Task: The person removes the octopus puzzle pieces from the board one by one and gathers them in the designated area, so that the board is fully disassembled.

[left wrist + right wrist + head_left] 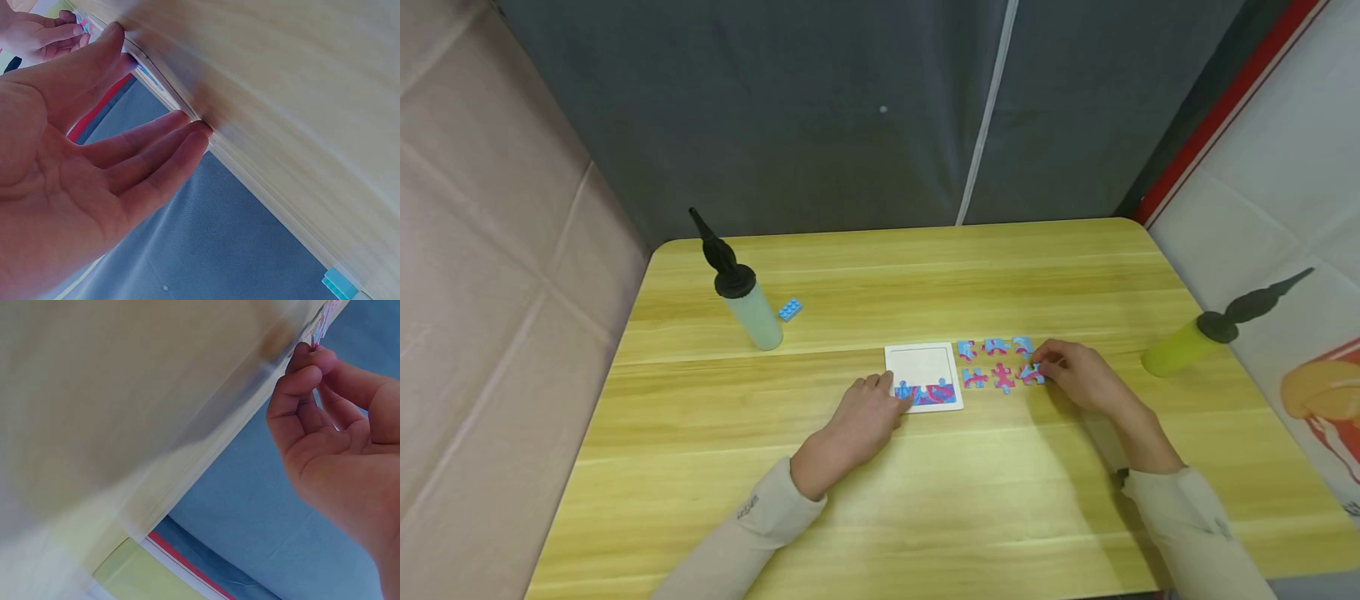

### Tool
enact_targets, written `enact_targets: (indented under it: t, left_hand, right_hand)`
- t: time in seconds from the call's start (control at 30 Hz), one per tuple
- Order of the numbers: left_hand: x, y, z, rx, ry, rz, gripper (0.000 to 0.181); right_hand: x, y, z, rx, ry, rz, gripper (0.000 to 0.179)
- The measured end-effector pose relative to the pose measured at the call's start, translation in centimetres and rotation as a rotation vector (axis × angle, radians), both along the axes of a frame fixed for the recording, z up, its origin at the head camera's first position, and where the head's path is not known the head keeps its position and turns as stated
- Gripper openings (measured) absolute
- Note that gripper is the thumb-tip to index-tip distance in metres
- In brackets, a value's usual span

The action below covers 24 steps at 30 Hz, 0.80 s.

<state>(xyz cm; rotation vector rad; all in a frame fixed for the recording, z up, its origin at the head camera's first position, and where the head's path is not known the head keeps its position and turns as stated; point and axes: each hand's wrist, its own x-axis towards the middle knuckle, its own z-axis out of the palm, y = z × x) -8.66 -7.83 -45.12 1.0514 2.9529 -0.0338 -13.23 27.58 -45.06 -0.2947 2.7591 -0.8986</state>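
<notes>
A white square puzzle tray (922, 362) lies on the table with a strip of joined blue, pink and purple pieces (925, 393) along its near edge. My left hand (867, 414) rests at the tray's left side, fingers extended, fingertips on its edge; the left wrist view shows the same hand (106, 144) with fingers nearly straight. Right of the tray, loose jigsaw pieces (996, 346) lie in two rows. My right hand (1082, 377) pinches the rightmost near-row jigsaw piece (1032, 374) between thumb and fingers. In the right wrist view, that piece (323, 325) tilts up from the fingertips.
A pale green bottle-shaped pump (756, 317) with a black top stands at the left, beside a blue toy brick (790, 309). Toward the right edge is a yellow-green pump (1172, 348) with a black nozzle. A grey curtain (820, 125) hangs behind the wooden table (820, 533).
</notes>
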Motion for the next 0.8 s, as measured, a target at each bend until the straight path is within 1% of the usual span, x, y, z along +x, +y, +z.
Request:
enact_targets:
  t: [0.2, 0.5, 0.63, 0.8]
  left_hand:
    - [-0.01, 0.03, 0.06, 0.001, -0.016, 0.006, 0.026]
    - [0.0, 0.0, 0.03, 0.009, -0.016, 0.007, 0.023]
    - [0.02, -0.02, 0.06, 0.014, -0.022, 0.008, 0.023]
    - [-0.01, -0.01, 0.01, 0.018, -0.01, 0.003, 0.025]
  right_hand:
    - [-0.03, -0.01, -0.02, 0.001, -0.011, 0.005, 0.017]
    - [-0.02, -0.17, -0.2, -0.024, -0.071, 0.008, 0.015]
    - [-0.11, -0.13, -0.3, -0.008, -0.069, 0.003, 0.015]
    - [-0.11, -0.03, -0.24, -0.004, -0.046, -0.003, 0.015]
